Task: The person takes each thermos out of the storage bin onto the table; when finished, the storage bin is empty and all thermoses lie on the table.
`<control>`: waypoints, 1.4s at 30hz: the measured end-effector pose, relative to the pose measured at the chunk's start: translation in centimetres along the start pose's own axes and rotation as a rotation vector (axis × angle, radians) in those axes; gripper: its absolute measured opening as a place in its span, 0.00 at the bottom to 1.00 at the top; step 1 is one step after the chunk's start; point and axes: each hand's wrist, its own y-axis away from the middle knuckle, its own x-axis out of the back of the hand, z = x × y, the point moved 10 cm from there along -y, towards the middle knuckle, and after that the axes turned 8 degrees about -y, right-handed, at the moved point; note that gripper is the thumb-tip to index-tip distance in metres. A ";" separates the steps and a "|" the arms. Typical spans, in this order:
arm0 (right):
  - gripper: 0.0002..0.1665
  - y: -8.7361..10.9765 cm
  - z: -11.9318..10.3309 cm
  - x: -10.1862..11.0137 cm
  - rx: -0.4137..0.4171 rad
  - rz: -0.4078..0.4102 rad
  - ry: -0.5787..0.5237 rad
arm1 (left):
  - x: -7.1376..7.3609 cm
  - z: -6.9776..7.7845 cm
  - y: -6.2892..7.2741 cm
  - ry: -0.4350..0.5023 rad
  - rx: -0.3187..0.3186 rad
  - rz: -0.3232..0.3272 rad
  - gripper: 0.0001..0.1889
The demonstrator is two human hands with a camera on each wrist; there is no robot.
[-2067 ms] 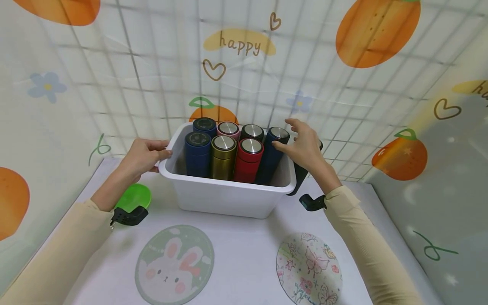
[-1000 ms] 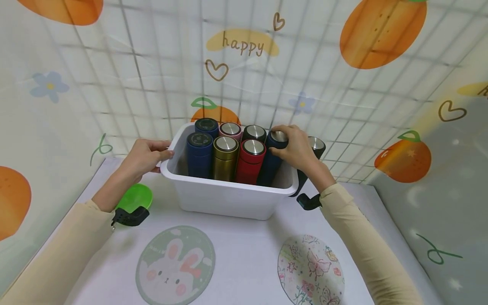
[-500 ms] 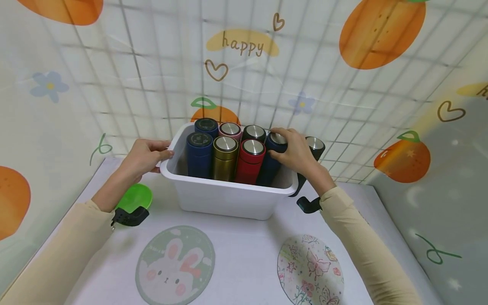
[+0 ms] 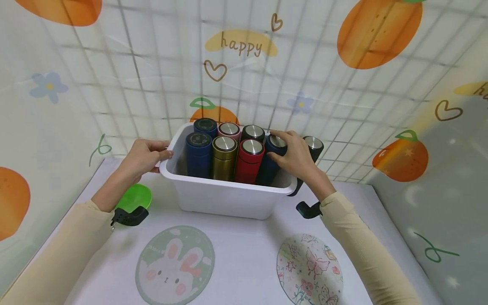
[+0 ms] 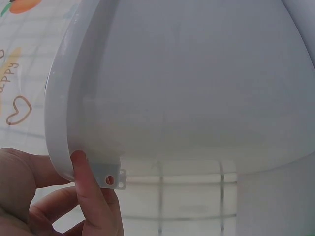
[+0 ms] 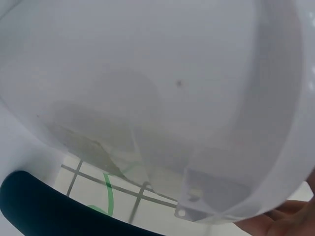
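A white plastic bin (image 4: 225,197) stands on the table, holding several thermos bottles upright in two rows. My left hand (image 4: 142,157) grips the bin's left rim, thumb on one side and fingers on the other; the left wrist view shows the thumb and fingers (image 5: 88,191) at that rim. At the bin's right end, my right hand (image 4: 299,154) has its thumb and fingers around the upper part of a navy thermos (image 4: 268,165) with a steel lid. Beside it stand a red thermos (image 4: 248,163) and a gold thermos (image 4: 224,163). The right wrist view mostly shows the bin's wall (image 6: 147,59).
Outside the bin's right end leans or stands a black thermos (image 4: 314,144), partly behind my right hand. A green bowl (image 4: 134,197) sits under my left wrist. Two round mats lie in front, a rabbit mat (image 4: 175,264) and a butterfly mat (image 4: 310,271). A printed curtain hangs behind.
My right hand, at first spread just right of the navy thermos, has moved left onto its top and closed around it, slipping slightly lower since. The left hand has stayed on the rim.
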 end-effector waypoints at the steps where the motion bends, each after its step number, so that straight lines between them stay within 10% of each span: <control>1: 0.37 0.1 0.0 0.1 0.000 0.004 -0.001 | 0.0 0.1 0.0 -0.002 -0.003 0.000 0.25; 42: 0.37 2.5 -7.3 6.8 0.211 0.184 0.012 | -0.1 -0.1 0.0 0.012 -0.018 -0.013 0.25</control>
